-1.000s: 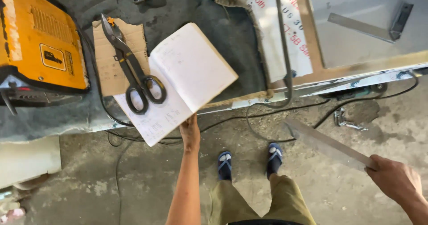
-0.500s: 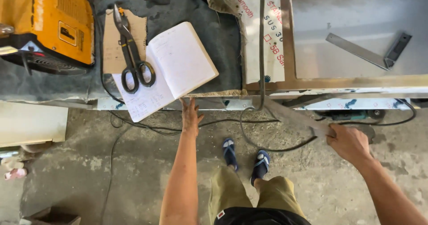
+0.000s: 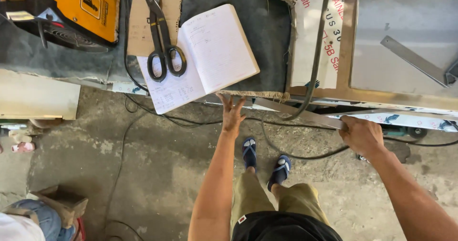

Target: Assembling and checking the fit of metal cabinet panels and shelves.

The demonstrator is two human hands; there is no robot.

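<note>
My left hand (image 3: 232,113) rests with fingers spread against the front edge of the workbench (image 3: 257,96), just below an open notebook (image 3: 202,57). My right hand (image 3: 360,135) grips one end of a long flat metal strip (image 3: 298,113), which runs leftward under the bench edge toward my left hand. Large black-handled tin snips (image 3: 161,36) lie across a piece of cardboard (image 3: 138,26) and the notebook's left page.
A yellow machine (image 3: 71,7) sits at the bench's far left. A metal sheet with protective film (image 3: 405,40) covers the right side, with a metal square (image 3: 415,62) on it. Black cables (image 3: 305,155) trail over the concrete floor. Another person's clothing (image 3: 28,217) shows bottom left.
My right hand has carried the metal strip up and left from the floor side to the bench edge. My left hand has stayed at the edge below the notebook.
</note>
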